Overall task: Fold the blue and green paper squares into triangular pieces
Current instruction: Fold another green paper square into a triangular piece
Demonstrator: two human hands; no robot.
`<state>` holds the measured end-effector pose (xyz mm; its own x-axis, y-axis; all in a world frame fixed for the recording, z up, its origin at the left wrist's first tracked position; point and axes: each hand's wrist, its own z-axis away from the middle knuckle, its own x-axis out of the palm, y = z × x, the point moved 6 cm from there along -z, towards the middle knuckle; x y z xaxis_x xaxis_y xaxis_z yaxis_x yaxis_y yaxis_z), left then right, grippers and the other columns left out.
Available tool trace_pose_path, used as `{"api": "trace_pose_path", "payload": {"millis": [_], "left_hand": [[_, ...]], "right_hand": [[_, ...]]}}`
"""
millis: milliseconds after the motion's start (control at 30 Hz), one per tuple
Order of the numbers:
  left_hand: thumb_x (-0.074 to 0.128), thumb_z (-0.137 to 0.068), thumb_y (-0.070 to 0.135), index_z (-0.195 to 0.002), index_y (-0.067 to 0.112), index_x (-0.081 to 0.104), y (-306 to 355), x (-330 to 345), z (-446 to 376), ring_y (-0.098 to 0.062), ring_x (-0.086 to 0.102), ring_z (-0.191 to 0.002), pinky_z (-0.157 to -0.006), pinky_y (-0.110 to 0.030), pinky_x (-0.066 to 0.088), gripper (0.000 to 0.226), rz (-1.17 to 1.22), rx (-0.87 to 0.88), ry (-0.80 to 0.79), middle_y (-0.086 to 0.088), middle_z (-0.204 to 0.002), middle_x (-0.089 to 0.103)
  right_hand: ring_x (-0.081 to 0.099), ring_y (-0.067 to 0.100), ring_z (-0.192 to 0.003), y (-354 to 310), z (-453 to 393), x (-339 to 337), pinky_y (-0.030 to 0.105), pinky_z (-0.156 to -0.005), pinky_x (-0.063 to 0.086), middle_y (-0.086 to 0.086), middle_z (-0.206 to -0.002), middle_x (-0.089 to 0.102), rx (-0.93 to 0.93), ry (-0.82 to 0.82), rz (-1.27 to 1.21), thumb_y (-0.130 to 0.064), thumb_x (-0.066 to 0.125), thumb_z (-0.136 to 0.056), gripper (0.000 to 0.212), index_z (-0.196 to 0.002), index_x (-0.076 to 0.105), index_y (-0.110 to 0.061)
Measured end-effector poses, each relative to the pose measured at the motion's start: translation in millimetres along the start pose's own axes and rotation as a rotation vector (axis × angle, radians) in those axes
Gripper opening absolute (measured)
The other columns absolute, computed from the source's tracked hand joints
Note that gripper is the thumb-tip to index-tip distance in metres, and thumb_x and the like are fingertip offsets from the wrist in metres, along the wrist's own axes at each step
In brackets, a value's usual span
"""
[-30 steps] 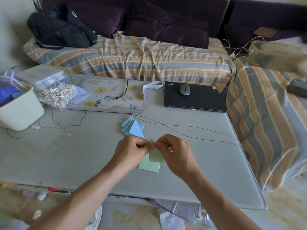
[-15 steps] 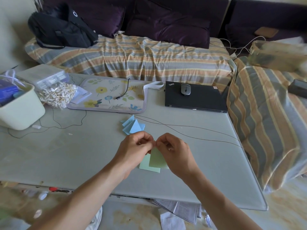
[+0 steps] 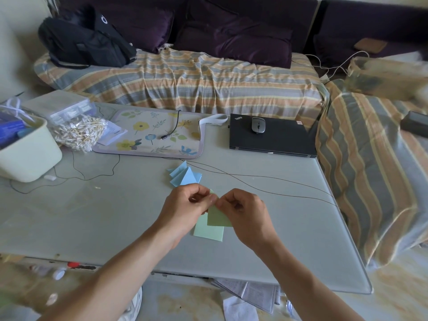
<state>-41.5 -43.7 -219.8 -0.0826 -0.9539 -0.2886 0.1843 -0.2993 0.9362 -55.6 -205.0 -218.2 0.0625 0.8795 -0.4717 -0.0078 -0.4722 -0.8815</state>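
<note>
A green paper piece (image 3: pixel 217 217) is held above the grey table (image 3: pixel 104 216). My left hand (image 3: pixel 187 205) and my right hand (image 3: pixel 243 209) pinch its upper corner together, fingertips touching. Under it a paler green paper square (image 3: pixel 208 232) lies flat on the table. Just beyond my hands sits a small pile of folded blue triangular pieces (image 3: pixel 185 176). Part of the held paper is hidden behind my fingers.
A floral mat (image 3: pixel 150 135) with a cable end lies at the back, a shut black laptop (image 3: pixel 273 137) with a mouse on it to its right. A cream bin (image 3: pixel 25 149) and a bag of cotton swabs (image 3: pixel 78 133) stand at the left. Thin wires (image 3: pixel 266 184) cross the table.
My hands have kept pinching the green paper at the same spot; the folded piece now hangs a little lower below my fingers.
</note>
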Motion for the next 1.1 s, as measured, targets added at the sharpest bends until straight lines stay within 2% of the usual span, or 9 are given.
{"api": "trace_pose_path", "payload": {"millis": [167,267,400,500,667,833,967,1033,1100], "left_hand": [[0.076,-0.089,0.025,-0.080,0.019,0.073,-0.8,-8.7,-2.5,-0.007,0.057,-0.063,-0.078,-0.029,0.050,0.012,0.017,-0.005,0.116,0.011,-0.066,0.063],[0.075,-0.091,0.023,-0.082,0.017,0.074,-2.3,-10.4,-2.2,-0.007,0.058,-0.064,-0.082,-0.032,0.054,0.011,0.083,-0.032,0.148,0.013,-0.065,0.064],[0.078,-0.089,0.026,-0.087,0.014,0.079,-5.3,-0.5,0.8,-0.021,0.072,-0.079,-0.094,-0.041,0.057,0.013,0.105,-0.095,0.015,-0.008,-0.084,0.077],[0.082,-0.085,0.021,-0.091,0.013,0.081,-5.1,6.7,5.3,-0.024,0.077,-0.090,-0.091,-0.038,0.061,0.009,0.122,-0.115,-0.078,-0.005,-0.088,0.080],[0.086,-0.079,0.027,-0.080,0.019,0.081,-6.1,-0.6,3.8,-0.028,0.076,-0.086,-0.089,-0.048,0.060,0.010,0.042,-0.087,0.047,-0.002,-0.080,0.079],[0.084,-0.081,0.025,-0.076,0.017,0.079,-6.6,-8.0,0.7,-0.022,0.071,-0.070,-0.081,-0.043,0.058,0.010,0.033,-0.065,0.173,-0.003,-0.073,0.076],[0.083,-0.082,0.023,-0.073,0.016,0.077,-7.1,-10.3,-2.7,-0.016,0.059,-0.062,-0.071,-0.035,0.052,0.012,0.058,-0.054,0.215,-0.001,-0.064,0.070],[0.083,-0.083,0.022,-0.073,0.017,0.078,-8.6,-14.4,-5.7,-0.016,0.060,-0.064,-0.075,-0.039,0.056,0.012,0.063,-0.055,0.239,0.000,-0.065,0.071],[0.083,-0.083,0.021,-0.073,0.017,0.078,-9.9,-15.4,-6.0,-0.017,0.061,-0.065,-0.080,-0.044,0.058,0.011,0.061,-0.056,0.246,-0.002,-0.067,0.072]], "right_hand": [[0.057,0.002,-0.062,-1.9,-0.6,2.0,0.016,-0.059,0.044,-0.010,-0.069,0.068,0.043,-0.022,-0.062,-0.025,0.071,-0.092,0.018,-0.075,0.072,-0.020],[0.053,0.002,-0.059,-2.4,-0.8,0.7,0.015,-0.056,0.041,-0.012,-0.065,0.065,0.046,-0.007,-0.039,-0.023,0.069,-0.092,0.019,-0.073,0.070,-0.021],[0.051,0.005,-0.059,-1.1,-0.6,-1.5,0.014,-0.055,0.039,-0.009,-0.064,0.063,0.035,0.009,0.019,-0.022,0.068,-0.093,0.019,-0.074,0.069,-0.020],[0.054,0.006,-0.061,-0.1,0.0,-2.2,0.015,-0.055,0.040,-0.013,-0.063,0.064,0.035,0.016,0.034,-0.022,0.067,-0.092,0.023,-0.069,0.068,-0.028],[0.064,0.015,-0.068,0.1,0.1,0.1,0.023,-0.061,0.047,-0.003,-0.071,0.070,0.071,0.005,-0.003,-0.024,0.066,-0.092,0.016,-0.078,0.071,-0.020],[0.066,0.015,-0.072,-0.1,-0.7,0.4,0.015,-0.058,0.044,-0.003,-0.071,0.070,0.086,0.004,0.034,-0.021,0.063,-0.093,0.016,-0.079,0.069,-0.017],[0.067,0.016,-0.074,0.9,-3.4,-1.3,0.019,-0.062,0.047,-0.004,-0.072,0.070,0.094,0.028,0.031,-0.020,0.063,-0.093,0.016,-0.079,0.070,-0.015],[0.068,0.018,-0.074,3.5,-4.3,-2.6,0.024,-0.067,0.051,-0.002,-0.073,0.071,0.112,0.034,0.015,-0.020,0.063,-0.093,0.017,-0.079,0.070,-0.014],[0.068,0.018,-0.074,4.6,-4.1,-2.6,0.021,-0.063,0.049,-0.002,-0.073,0.071,0.122,0.033,0.022,-0.020,0.062,-0.094,0.018,-0.080,0.070,-0.013]]}}
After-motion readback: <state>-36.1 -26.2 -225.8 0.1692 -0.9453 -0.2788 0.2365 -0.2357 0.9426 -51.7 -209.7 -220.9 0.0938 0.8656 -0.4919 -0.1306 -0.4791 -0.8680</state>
